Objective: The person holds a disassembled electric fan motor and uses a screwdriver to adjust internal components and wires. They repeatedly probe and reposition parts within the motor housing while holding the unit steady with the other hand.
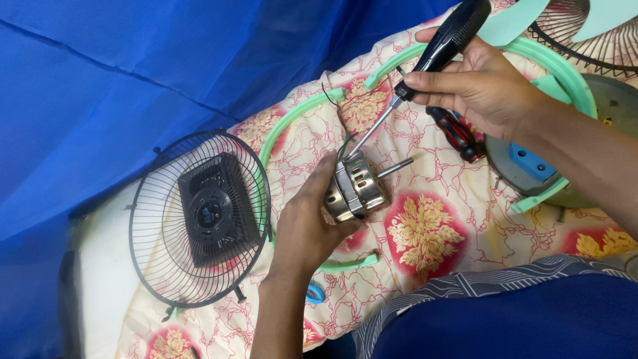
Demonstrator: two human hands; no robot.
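Observation:
My left hand [307, 219] grips a small metal fan motor [355, 188] with a shaft sticking out to the right, held just above a flowered cloth [425, 233]. My right hand [480, 86] holds a black-handled screwdriver [446, 41]. Its metal blade slants down-left and its tip meets the top of the motor.
A black wire fan grille [199, 219] lies to the left. A mint-green plastic ring [292, 126] curves around the work spot. A red-and-black screwdriver [457, 134] lies under my right hand. A grey fan base with a blue part [531, 163] and another grille [598, 40] sit at the right. Blue fabric [133, 73] lies behind.

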